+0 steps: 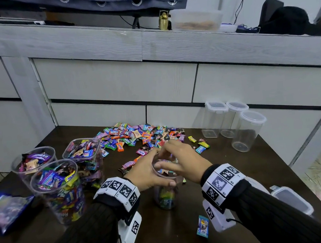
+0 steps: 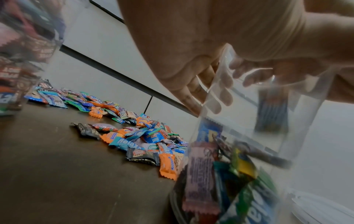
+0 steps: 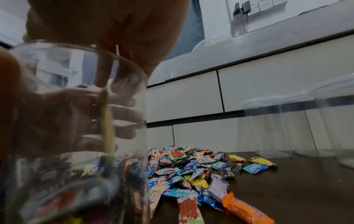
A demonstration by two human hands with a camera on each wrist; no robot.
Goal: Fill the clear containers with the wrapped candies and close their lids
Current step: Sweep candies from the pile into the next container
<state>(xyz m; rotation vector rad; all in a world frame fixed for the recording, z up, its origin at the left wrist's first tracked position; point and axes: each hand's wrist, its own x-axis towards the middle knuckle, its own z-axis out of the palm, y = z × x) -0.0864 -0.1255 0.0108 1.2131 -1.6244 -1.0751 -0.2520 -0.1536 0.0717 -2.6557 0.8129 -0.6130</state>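
A clear round container (image 1: 166, 197), lidless and partly filled with wrapped candies, stands at the table's middle front. My left hand (image 1: 148, 173) grips it near the rim, fingers wrapped round its far side (image 3: 122, 112). My right hand (image 1: 181, 160) hovers over the mouth with its fingers (image 3: 107, 68) pointing down, straight and holding nothing. A blue candy (image 2: 272, 112) is falling inside the container (image 2: 249, 136). The loose candy pile (image 1: 137, 136) lies just behind the hands.
Three filled lidless containers (image 1: 58, 186) stand at the left beside a blue bag (image 1: 4, 211). Three empty lidded containers (image 1: 246, 131) stand at the back right. A loose square lid (image 1: 292, 200) lies at the right edge, and one candy (image 1: 202, 223) near the front.
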